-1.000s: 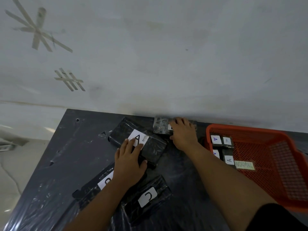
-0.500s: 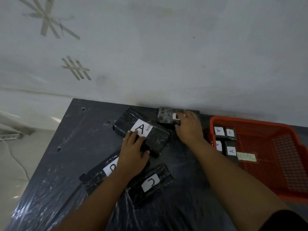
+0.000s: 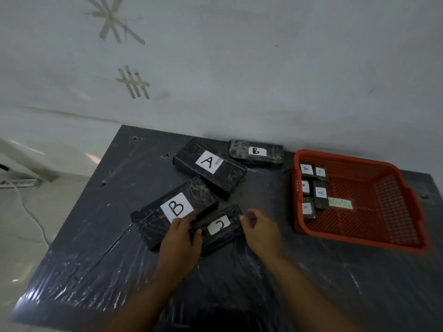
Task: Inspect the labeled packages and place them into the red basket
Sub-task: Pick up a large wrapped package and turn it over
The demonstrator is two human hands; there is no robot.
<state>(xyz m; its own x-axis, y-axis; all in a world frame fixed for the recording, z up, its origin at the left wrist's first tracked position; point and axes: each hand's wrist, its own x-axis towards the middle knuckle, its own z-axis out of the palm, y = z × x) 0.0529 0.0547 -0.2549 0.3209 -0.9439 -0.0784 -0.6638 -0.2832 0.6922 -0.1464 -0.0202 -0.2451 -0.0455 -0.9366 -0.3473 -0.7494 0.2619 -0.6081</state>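
- The C package, left of the red basket, is gripped at its ends by the left hand and right hand, fingers curled.
- Next, lifting and label inspection are called for.

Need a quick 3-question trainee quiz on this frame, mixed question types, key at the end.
1. True or false: the red basket already holds small packages.
2. Which letter is on the package between the two hands: A, B or C?
3. How many labelled packages lie on the table outside the basket?

Key
1. True; several, labelled A, sit along its left side.
2. C. The left hand touches its left end; the right hand is at its right end.
3. Four: large A, large B, small B, and C.
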